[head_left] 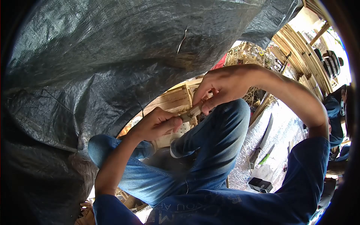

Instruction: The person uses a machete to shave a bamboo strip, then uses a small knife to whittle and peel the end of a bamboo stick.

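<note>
My left hand (159,123) is closed, its thumb and bent fingers pinching one end of a short grey-brown piece (190,113). From above, my right hand (225,88) grips the other end, with thumb and fingers bent around it. The piece looks like wood or bamboo, but its exact kind cannot be made out, nor whether it is one part or two. Both hands are above my bent, jeans-covered knees, close to a pale perforated shoe (183,129).
A dark plastic tarp (123,56) hangs in front and to the left. On a shiny silver sheet (245,150) at right lie a long knife (262,144), a green-handled blade (265,159) and a black box-like object (260,185). Bamboo strips (300,56) stand behind; another person (333,103) is far right.
</note>
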Demonstrator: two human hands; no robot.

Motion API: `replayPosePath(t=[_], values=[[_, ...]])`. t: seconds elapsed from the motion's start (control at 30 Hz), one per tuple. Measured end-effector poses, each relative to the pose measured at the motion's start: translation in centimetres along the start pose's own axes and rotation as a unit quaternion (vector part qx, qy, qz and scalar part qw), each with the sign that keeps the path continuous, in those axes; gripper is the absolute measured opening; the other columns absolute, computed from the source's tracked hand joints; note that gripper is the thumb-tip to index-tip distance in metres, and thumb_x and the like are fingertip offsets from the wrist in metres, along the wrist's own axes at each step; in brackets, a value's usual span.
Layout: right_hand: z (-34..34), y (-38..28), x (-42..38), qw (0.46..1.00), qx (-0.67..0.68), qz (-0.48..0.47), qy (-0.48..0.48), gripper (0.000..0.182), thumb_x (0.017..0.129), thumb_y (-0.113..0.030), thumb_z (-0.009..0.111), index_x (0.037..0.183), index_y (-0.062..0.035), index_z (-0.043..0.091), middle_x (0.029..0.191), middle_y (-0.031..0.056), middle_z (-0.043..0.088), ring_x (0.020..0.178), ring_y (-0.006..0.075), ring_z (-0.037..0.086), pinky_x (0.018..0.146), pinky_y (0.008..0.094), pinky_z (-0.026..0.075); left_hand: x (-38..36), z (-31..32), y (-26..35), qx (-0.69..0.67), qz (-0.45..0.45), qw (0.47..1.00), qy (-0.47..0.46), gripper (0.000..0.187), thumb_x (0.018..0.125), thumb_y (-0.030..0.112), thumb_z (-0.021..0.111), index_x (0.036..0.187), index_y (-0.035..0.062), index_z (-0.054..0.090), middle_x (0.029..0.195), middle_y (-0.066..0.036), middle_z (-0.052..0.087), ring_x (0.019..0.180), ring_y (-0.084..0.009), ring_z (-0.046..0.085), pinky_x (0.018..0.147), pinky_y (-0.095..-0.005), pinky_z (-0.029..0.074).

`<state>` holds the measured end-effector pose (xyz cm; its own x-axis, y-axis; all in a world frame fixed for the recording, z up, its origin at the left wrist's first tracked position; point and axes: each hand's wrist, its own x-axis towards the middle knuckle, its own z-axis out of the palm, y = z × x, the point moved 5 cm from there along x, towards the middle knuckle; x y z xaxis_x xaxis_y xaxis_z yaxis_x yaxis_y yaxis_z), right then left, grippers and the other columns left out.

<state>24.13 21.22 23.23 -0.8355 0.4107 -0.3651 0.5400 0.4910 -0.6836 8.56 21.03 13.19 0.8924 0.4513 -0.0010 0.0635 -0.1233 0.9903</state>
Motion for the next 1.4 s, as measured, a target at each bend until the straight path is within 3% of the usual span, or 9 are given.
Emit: replayPosePath(t=[0.37, 0.6, 0.67, 0.77, 0.97, 1.13, 1.17, 1.27, 1.4], values=[[-1.7, -0.5, -5.4, 0.735, -0.591, -0.056, 0.328, 0.033, 0.07, -0.003, 0.067, 0.103, -0.0085, 0.062, 0.089, 0.0066, 0.059, 0.092, 0.0219, 0.056, 0.073, 0.0363, 0.051, -0.9, -2.2, 0.6, 0.023, 0.019, 0.999, 0.037, 0.044, 0.095, 0.036, 0.047, 0.068, 0.0031, 0.056, 0.049, 0.003, 0.044, 0.046, -0.004, 0.04, 0.044, -0.0233, 0.03], [-1.4, 6.6, -7.0, 0.934, -0.075, 0.111, 0.33, 0.032, 0.087, -0.016, 0.059, 0.114, 0.0005, 0.056, 0.09, 0.0148, 0.063, 0.09, 0.0262, 0.062, 0.078, 0.0357, 0.051, -0.5, -3.9, -0.9, 0.156, 0.068, 0.96, 0.223, 0.035, 0.096, 0.03, 0.045, 0.085, -0.0005, 0.057, 0.064, -0.001, 0.053, 0.059, -0.0078, 0.051, 0.057, -0.0226, 0.039], [-1.3, 10.7, -8.2, 0.812, -0.195, 0.382, 0.396, 0.041, 0.089, -0.021, 0.059, 0.125, -0.0035, 0.051, 0.101, 0.019, 0.061, 0.088, 0.0278, 0.063, 0.074, 0.037, 0.049, -0.9, -4.6, -0.7, 0.281, 0.047, 0.916, 0.281, 0.029, 0.096, 0.023, 0.043, 0.1, -0.0017, 0.057, 0.071, -0.003, 0.057, 0.065, -0.0115, 0.053, 0.063, -0.0262, 0.044], [0.5, 9.9, -7.8, 0.811, -0.214, 0.218, 0.499, 0.049, 0.088, -0.028, 0.058, 0.128, -0.0006, 0.046, 0.104, 0.0205, 0.059, 0.085, 0.0293, 0.063, 0.08, 0.0391, 0.049, -1.9, -6.0, 1.1, 0.341, 0.06, 0.873, 0.344, 0.027, 0.096, 0.025, 0.045, 0.099, 0.0008, 0.057, 0.076, -0.015, 0.064, 0.068, -0.0277, 0.064, 0.059, -0.0354, 0.046], [5.7, 6.5, -9.4, 0.813, -0.09, 0.187, 0.544, 0.041, 0.087, -0.017, 0.062, 0.125, -0.0048, 0.05, 0.116, 0.0127, 0.054, 0.09, 0.023, 0.061, 0.075, 0.0315, 0.05, -6.2, -12.2, 5.7, 0.323, 0.109, 0.807, 0.483, 0.026, 0.098, 0.025, 0.041, 0.102, 0.0062, 0.058, 0.063, 0.007, 0.039, 0.053, -0.0012, 0.035, 0.046, -0.0192, 0.029], [11.4, 7.0, -14.7, 0.743, 0.123, 0.18, 0.633, 0.039, 0.087, -0.011, 0.061, 0.124, -0.0051, 0.05, 0.11, 0.0087, 0.058, 0.091, 0.0158, 0.061, 0.076, 0.0294, 0.05, -13.8, -27.8, 13.7, 0.314, 0.157, 0.797, 0.491, 0.046, 0.099, 0.032, 0.032, 0.131, 0.0008, 0.044, 0.07, 0.006, 0.045, 0.051, -0.0003, 0.026, 0.045, -0.0141, 0.024], [12.8, 7.2, -15.9, 0.73, 0.125, 0.176, 0.648, 0.038, 0.088, -0.011, 0.061, 0.123, -0.0055, 0.051, 0.108, 0.0086, 0.059, 0.091, 0.0154, 0.061, 0.076, 0.0295, 0.05, -13.6, -23.6, 18.8, 0.284, 0.173, 0.804, 0.493, 0.037, 0.094, 0.043, 0.047, 0.081, 0.0088, 0.041, 0.053, 0.002, 0.016, 0.045, -0.0099, 0.015, 0.042, -0.0256, 0.017], [16.6, 6.1, -19.9, 0.696, 0.097, 0.29, 0.649, 0.035, 0.088, -0.011, 0.06, 0.122, -0.0069, 0.052, 0.106, 0.0106, 0.061, 0.093, 0.0154, 0.062, 0.077, 0.0294, 0.05, -15.1, -22.2, 25.1, 0.264, 0.171, 0.865, 0.392, 0.031, 0.097, 0.035, 0.043, 0.104, 0.0056, 0.05, 0.055, 0.004, 0.015, 0.044, -0.007, 0.014, 0.038, -0.0251, 0.018], [22.4, 4.9, -23.7, 0.624, 0.132, 0.364, 0.679, 0.03, 0.089, -0.015, 0.059, 0.117, -0.006, 0.056, 0.101, 0.0097, 0.064, 0.092, 0.0186, 0.063, 0.077, 0.0298, 0.05, -18.2, -24.2, 30.0, 0.158, 0.135, 0.889, 0.408, 0.047, 0.097, 0.033, 0.043, 0.134, 0.0031, 0.037, 0.078, -0.008, 0.054, 0.047, -0.0118, 0.038, 0.039, -0.0244, 0.03]])
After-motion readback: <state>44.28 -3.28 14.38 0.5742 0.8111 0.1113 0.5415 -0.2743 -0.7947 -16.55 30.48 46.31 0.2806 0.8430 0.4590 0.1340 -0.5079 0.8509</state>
